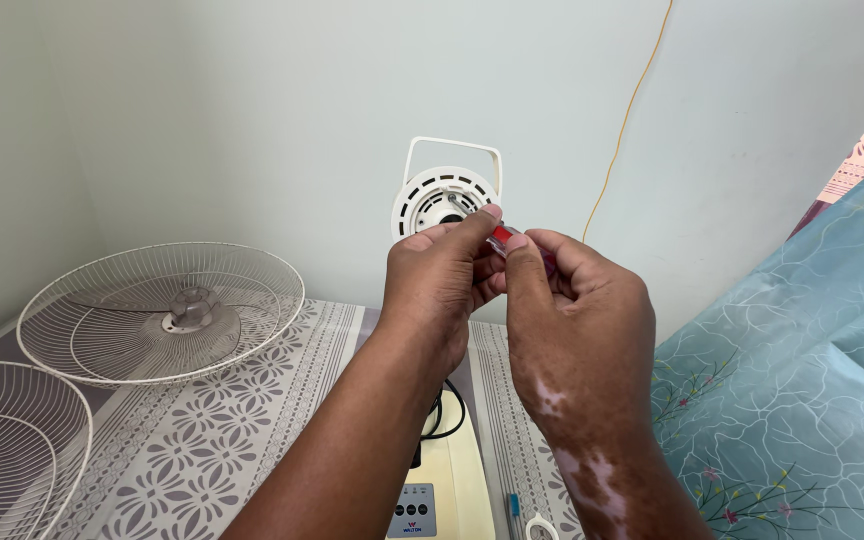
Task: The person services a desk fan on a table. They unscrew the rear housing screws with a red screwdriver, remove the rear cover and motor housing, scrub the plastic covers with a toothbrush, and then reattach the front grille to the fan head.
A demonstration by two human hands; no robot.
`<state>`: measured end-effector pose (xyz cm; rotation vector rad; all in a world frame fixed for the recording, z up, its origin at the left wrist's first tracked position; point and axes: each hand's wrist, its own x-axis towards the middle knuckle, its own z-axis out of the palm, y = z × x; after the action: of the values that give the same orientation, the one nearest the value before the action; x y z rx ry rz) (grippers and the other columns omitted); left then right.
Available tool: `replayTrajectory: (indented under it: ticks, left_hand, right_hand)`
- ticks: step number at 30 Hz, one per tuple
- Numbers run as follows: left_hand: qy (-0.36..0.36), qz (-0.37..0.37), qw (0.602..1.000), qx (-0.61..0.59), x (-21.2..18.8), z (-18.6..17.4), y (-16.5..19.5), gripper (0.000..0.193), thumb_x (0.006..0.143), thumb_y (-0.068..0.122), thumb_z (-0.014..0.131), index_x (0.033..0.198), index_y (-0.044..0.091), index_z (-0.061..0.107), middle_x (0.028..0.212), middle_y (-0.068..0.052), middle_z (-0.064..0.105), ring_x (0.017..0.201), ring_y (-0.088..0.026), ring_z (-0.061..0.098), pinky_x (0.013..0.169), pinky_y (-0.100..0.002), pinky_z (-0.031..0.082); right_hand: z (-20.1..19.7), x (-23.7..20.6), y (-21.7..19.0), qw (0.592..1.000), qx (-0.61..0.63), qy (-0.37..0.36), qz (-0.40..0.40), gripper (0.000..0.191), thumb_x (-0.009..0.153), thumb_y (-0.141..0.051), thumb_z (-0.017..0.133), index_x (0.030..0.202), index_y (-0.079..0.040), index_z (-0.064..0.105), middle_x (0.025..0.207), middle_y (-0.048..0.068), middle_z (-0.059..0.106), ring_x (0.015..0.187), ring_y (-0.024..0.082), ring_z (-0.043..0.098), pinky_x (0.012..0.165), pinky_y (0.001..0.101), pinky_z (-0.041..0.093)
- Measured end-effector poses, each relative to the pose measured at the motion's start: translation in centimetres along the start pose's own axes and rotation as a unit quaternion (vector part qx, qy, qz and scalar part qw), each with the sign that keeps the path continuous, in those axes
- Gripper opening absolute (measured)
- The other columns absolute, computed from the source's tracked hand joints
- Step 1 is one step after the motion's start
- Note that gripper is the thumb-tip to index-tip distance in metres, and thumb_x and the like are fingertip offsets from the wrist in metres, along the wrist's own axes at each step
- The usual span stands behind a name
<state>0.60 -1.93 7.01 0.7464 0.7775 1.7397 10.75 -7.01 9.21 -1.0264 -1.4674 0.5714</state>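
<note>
Red-handled screwdriver (501, 235), tip seemingly at white fan motor housing (438, 200)

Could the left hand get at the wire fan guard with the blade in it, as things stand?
Probably yes. The fan guard lies on the patterned table, on the left hand's side, with nothing between them; but that hand and the right hand hold a red-handled screwdriver.

Fan motor housing (445, 200) white plastic, smooth, slight sheen. Screwdriver handle (501, 235) red translucent plastic, glossy. Wire grille (157, 310) white-coated metal, smooth. Tablecloth (222, 440) matt patterned cloth. Bedsheet (802, 380) soft matt blue fabric. Wall (252, 120) matt paint.
</note>
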Motion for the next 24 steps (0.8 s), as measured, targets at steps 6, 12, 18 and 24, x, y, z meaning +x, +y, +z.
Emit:
replayTrajectory:
  ticks: [6, 12, 18, 24]
  left_hand:
    - [-0.017, 0.005, 1.000, -0.003, 0.1, -0.1, 0.0, 0.021, 0.091, 0.022, 0.070, 0.084, 0.003, 0.068, 0.074, -0.005, 0.067, 0.066, -0.011, 0.061, 0.065, -0.028, 0.056]
    - [-0.004, -0.031, 1.000, 0.003, -0.3, 0.1, 0.5, 0.019, 0.088, 0.026, 0.071, 0.083, 0.009, 0.066, 0.077, -0.003, 0.068, 0.068, -0.010, 0.063, 0.066, -0.028, 0.058]
    - [-0.003, -0.082, 0.994, 0.076, -0.5, 0.2, 1.1, 0.043, 0.084, 0.049, 0.076, 0.073, 0.009, 0.062, 0.065, 0.000, 0.055, 0.053, -0.010, 0.047, 0.048, -0.026, 0.041]
    - [-0.040, -0.098, 0.992, 0.070, -0.7, 0.0, 1.7, 0.047, 0.085, 0.054, 0.074, 0.067, 0.014, 0.058, 0.057, 0.005, 0.044, 0.048, -0.007, 0.032, 0.043, -0.024, 0.030]
  right_hand:
    - [0.1, 0.0, 0.1, 1.000, -0.014, 0.004, 0.021, 0.027, 0.093, -0.021, 0.063, 0.106, -0.001, 0.077, 0.064, 0.002, 0.072, 0.043, 0.002, 0.047, 0.039, 0.0234, 0.034]
    - [-0.1, 0.0, 0.2, 0.999, -0.044, 0.000, 0.019, 0.034, 0.093, -0.020, 0.065, 0.122, -0.002, 0.072, 0.064, 0.006, 0.068, 0.046, 0.005, 0.049, 0.041, 0.0242, 0.038]
    - [-0.1, -0.1, 0.1, 0.999, -0.037, -0.015, -0.018, 0.035, 0.091, -0.019, 0.066, 0.122, -0.003, 0.071, 0.071, 0.000, 0.073, 0.058, 0.001, 0.060, 0.053, 0.0198, 0.050]
    - [-0.1, -0.1, -0.3, 0.995, -0.098, -0.018, 0.002, 0.035, 0.096, -0.023, 0.071, 0.127, -0.006, 0.073, 0.065, 0.008, 0.071, 0.052, 0.007, 0.055, 0.048, 0.0255, 0.043]
